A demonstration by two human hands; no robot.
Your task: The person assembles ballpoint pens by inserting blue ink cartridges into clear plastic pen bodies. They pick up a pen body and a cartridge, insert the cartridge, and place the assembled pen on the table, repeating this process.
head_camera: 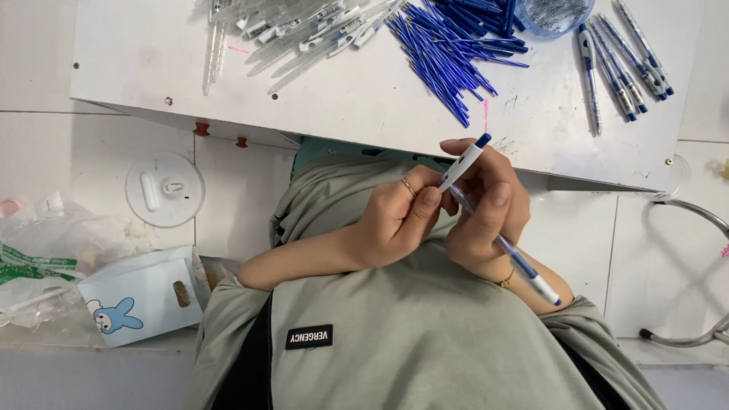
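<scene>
Both hands meet over the lap, below the bench's front edge. The left hand pinches the white pen top; the right hand wraps the blue pen to keep it steady. Blue refills, clear barrels and finished pens lie sorted along the bench.

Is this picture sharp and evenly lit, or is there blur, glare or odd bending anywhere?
Head view: light is soft and even, with no harsh glare on the white board; the hands and pen look sharp; only faint shadows fall under the board's edge; the whole scene appears upside down, and tile lines bend slightly near the frame edges.
</scene>
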